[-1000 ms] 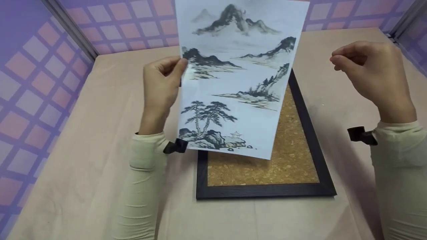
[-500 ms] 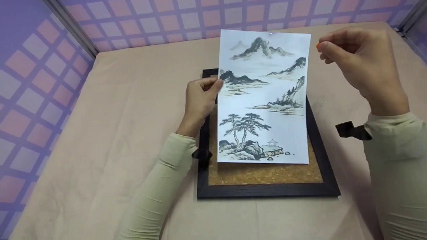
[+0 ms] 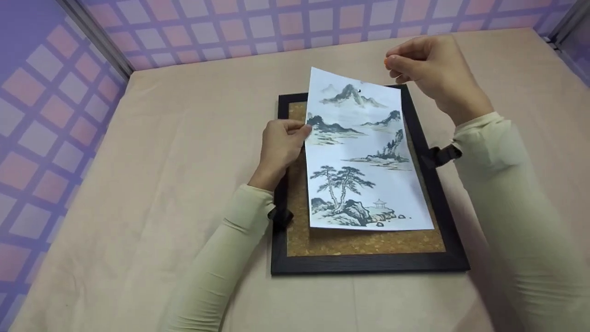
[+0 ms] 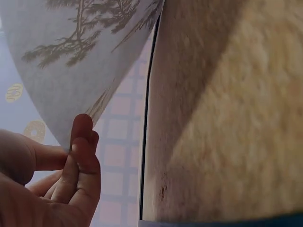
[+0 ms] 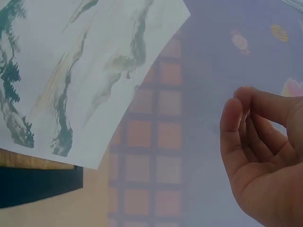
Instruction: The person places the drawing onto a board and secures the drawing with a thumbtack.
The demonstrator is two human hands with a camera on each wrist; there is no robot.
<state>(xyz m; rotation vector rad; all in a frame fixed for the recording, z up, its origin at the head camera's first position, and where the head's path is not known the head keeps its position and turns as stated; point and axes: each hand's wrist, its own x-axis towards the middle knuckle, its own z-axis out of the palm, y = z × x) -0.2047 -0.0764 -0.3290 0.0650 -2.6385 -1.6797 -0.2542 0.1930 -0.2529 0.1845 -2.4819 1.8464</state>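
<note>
A white paper print (image 3: 336, 152) of an ink landscape is tilted above a cork board (image 3: 368, 243) with a black frame (image 3: 368, 264). My left hand (image 3: 282, 147) pinches the print's left edge between thumb and fingers; the left wrist view shows that grip (image 4: 71, 149) from behind the curved sheet. Near the top of the print is a small dark mark (image 3: 359, 91). My right hand (image 3: 440, 74) is raised beyond the board's upper right corner, pinching a small orange piece (image 3: 386, 62) mostly hidden by the fingertips. In the right wrist view that hand (image 5: 265, 156) is apart from the sheet.
The board lies on a pale pink cloth-covered table (image 3: 152, 161). A checked purple and pink wall (image 3: 313, 23) stands behind it, and another patterned wall (image 3: 37, 152) on the left. A metal post (image 3: 99, 39) marks their corner.
My left hand has brought the print rightward and down over the board, its top now tipped back. The right hand has moved left toward the print's top, still pinching the orange piece.
</note>
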